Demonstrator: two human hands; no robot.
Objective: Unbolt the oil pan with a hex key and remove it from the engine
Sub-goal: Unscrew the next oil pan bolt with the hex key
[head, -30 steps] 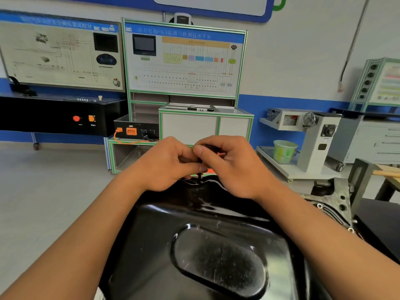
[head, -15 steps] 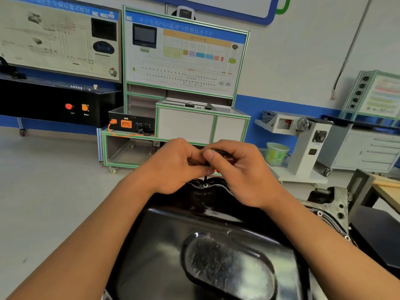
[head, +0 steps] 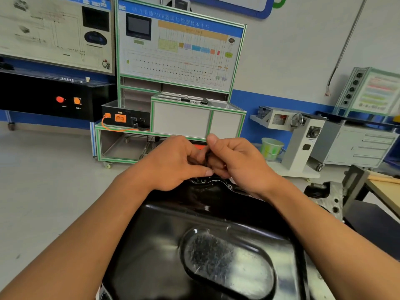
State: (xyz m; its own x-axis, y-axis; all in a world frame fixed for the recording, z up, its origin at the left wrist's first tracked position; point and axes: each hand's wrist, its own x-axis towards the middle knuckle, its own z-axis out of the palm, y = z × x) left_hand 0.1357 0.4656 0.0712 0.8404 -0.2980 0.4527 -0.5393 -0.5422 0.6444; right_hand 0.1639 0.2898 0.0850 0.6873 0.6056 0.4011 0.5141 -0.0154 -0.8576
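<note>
The black oil pan filled the foreground, bottom up and seated on the engine, whose grey flange showed at its right. Behind stood a green-framed training board, and left of it a black cabinet with red and orange buttons. Both forearms crossed the pan. At its far rim the left hand and right hand met, fingers curled, pinching the hex key, mostly hidden between them. A green bucket sat beyond. On the board's blue header, "PACK" read among Chinese characters.
</note>
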